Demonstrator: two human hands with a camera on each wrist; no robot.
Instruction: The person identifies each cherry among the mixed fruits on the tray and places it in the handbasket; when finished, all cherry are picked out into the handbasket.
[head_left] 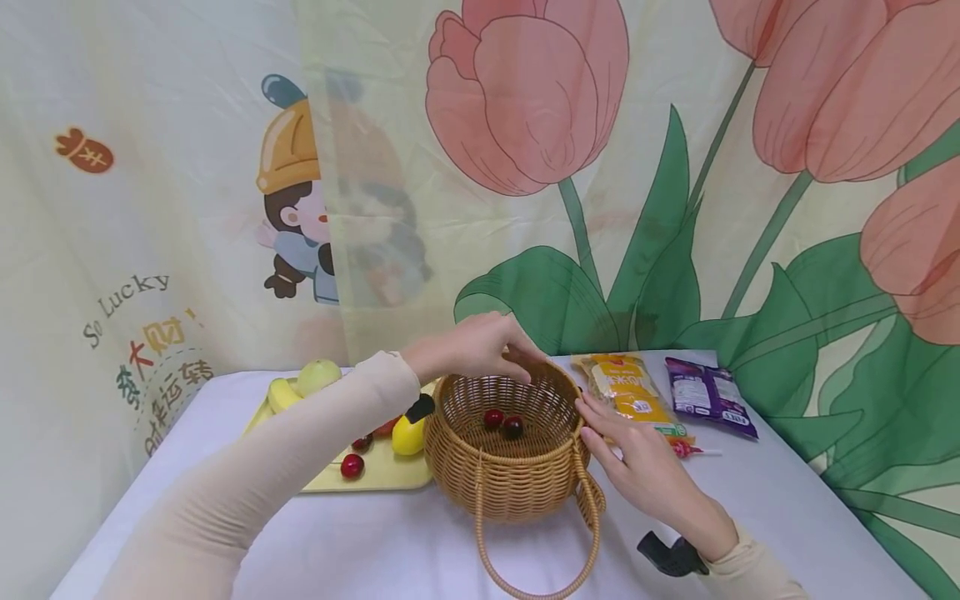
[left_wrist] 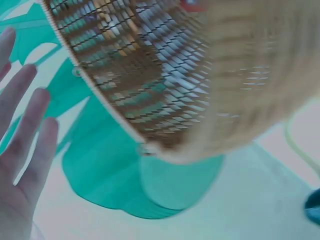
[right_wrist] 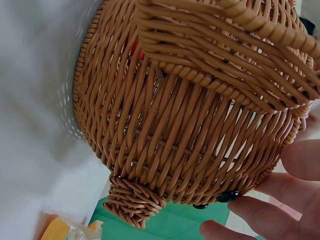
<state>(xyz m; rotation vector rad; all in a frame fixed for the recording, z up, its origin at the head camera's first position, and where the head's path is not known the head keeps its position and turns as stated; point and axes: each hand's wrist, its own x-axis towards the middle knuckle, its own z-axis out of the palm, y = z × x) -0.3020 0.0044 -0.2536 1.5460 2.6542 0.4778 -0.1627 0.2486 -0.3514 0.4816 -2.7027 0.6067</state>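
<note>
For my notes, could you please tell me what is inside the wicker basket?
The wicker basket holds two dark red cherries; its near wall hides part of the interior.

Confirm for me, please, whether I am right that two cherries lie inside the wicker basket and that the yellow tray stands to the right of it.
Not quite: the yellow tray stands to the left of the wicker basket, as the head view shows. Two cherries do lie inside it.
</note>
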